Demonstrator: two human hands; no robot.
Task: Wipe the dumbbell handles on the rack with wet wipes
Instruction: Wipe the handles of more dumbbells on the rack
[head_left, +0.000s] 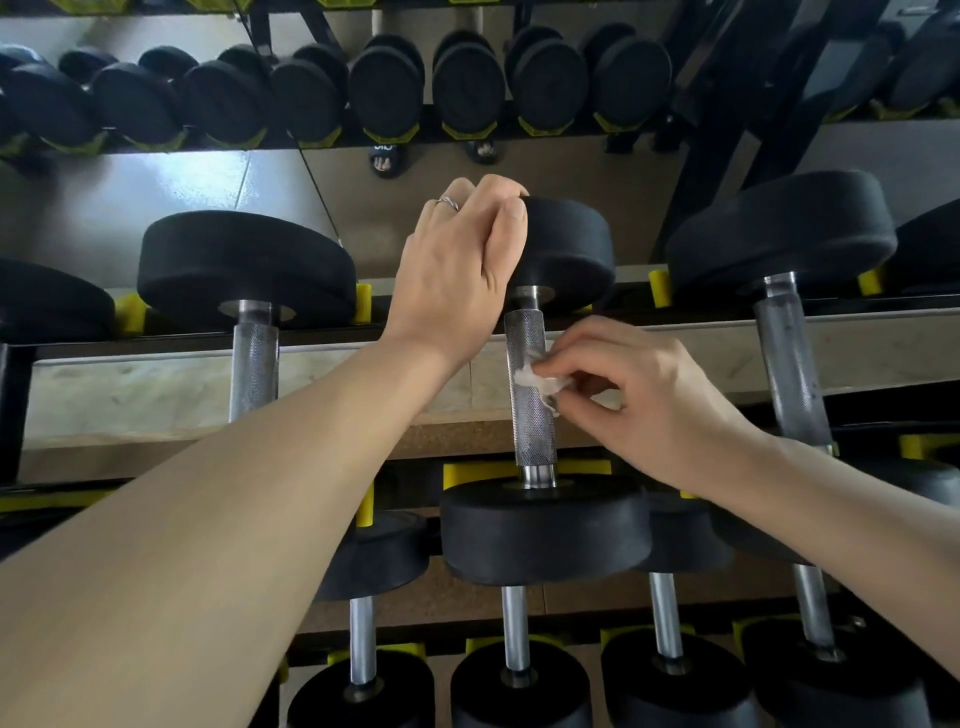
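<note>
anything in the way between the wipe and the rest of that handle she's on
Nothing visible. The right hand pinches the wet wipe right against the knurled handle, whose length above and below shows bare. The left hand grips the far weight head, off the handle.

- The dumbbell (540, 395) lies across the rack's (727, 332) middle tier, black round heads at both ends, its near head overhanging the lower row.
- Its handle (531, 415) is knurled steel, running from the far head to the near one.
- The wet wipe (540, 382) is a small crumpled white wad, pressed against the handle's right side about midway along.
</note>
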